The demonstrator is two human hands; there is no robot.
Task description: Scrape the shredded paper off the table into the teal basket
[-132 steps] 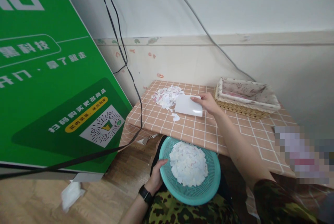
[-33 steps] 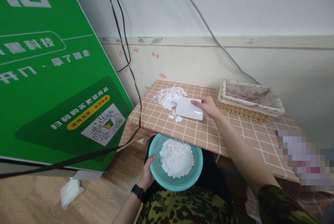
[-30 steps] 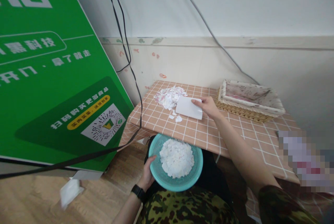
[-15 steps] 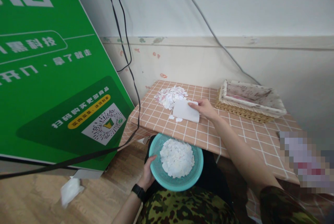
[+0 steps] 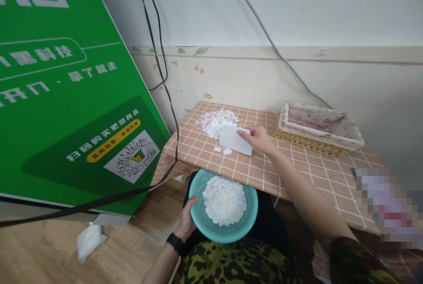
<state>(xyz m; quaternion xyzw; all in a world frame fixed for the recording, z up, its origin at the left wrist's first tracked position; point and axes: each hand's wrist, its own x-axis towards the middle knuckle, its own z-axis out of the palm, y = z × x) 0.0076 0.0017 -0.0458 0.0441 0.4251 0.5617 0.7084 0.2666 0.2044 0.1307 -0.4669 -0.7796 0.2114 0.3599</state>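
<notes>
My left hand (image 5: pixel 188 221) grips the left rim of a teal plastic strainer basket (image 5: pixel 250 213), which is held at my lap just below the table edge. White paper scraps (image 5: pixel 224 200) fill its middle. Over the table, my right hand (image 5: pixel 259 138) pinches a white rectangular card or folded paper (image 5: pixel 234 137) between thumb and fingers; it is tilted, its lower edge by the cloth. Behind it lies a heap of torn paper scraps (image 5: pixel 214 121), some pinkish. A few loose scraps (image 5: pixel 227 151) sit in front of the card.
A cloth-lined wicker basket (image 5: pixel 310 140) stands at the table's back right. The table wears a brown checked cloth (image 5: pixel 317 169). A large green sign panel (image 5: pixel 82 112) and a hanging black strap (image 5: pixel 170 99) are on the left. A white bag (image 5: pixel 89 242) lies on the floor.
The white card has tipped slightly more upright in my right hand, and the small scraps in front of it have shifted a little. The strainer basket stays nearly in place.
</notes>
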